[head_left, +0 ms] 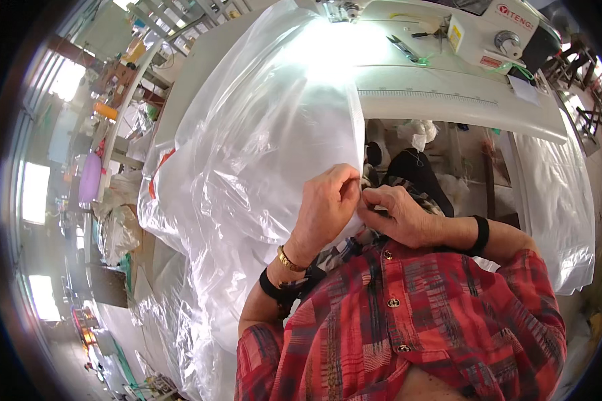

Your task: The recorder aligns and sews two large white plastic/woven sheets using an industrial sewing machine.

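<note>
Clear plastic sheet: spread over the left and middle of the frame, from the bright light at the top down to the lower left; shiny and crinkly, with one long straight edge in the middle.
Pale table: across the top of the frame, under the top part of the sheet, with a row of ruler marks near the front.
Red checked shirt: at the bottom middle, just below the hands.
White plastic pile: hanging down at the right side, shiny too, well apart from both hands.
White machine: partly in view at the upper right, on the table.
Left hand: in the middle of the frame, curled, with thumb and first finger pinched together, seemingly on the sheet's edge.
Right hand: just right of the left one, bent inward, with tips almost touching the left tips by the same edge; cannot tell whether fully closed or holding any plastic.
Small snips: at the top, right of the bright light, lying loose on the table.
Edge work now: most likely lining up or folding the edge with finger tips.
Edge work next: probably calls for a tight pinch, a smooth straight edge and no big tug on such thin, slippery plastic.
</note>
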